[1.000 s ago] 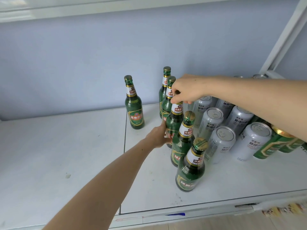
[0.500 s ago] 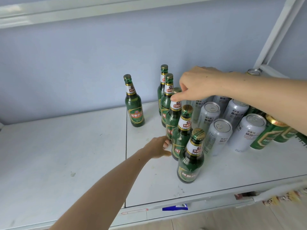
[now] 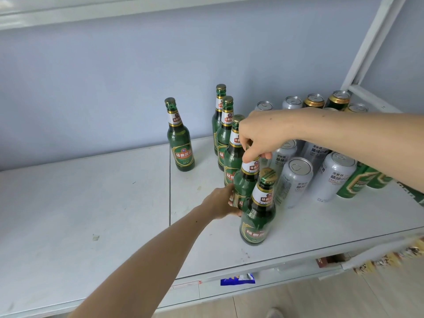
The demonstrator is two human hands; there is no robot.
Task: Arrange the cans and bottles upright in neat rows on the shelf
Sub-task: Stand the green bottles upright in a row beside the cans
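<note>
Five green bottles stand upright in a line running from the back wall toward the front edge of the white shelf (image 3: 91,203); the second bottle from the front (image 3: 244,187) is held at both ends. The right hand (image 3: 261,136) reaches in from the right, fingers curled down and pinching that bottle's top, so its cap is hidden; the left hand (image 3: 223,203) comes up from below and wraps round the bottle's lower body. The front bottle (image 3: 258,214) stands just beside it, touching or nearly so; the third bottle (image 3: 234,154) is close behind, with two more beyond it. A lone green bottle (image 3: 180,138) stands well apart to the left, near the wall. To the right of the line stand silver cans (image 3: 296,180), upright and packed close; green cans (image 3: 354,184) sit further right, partly hidden under the right arm; more cans stand at the back.
</note>
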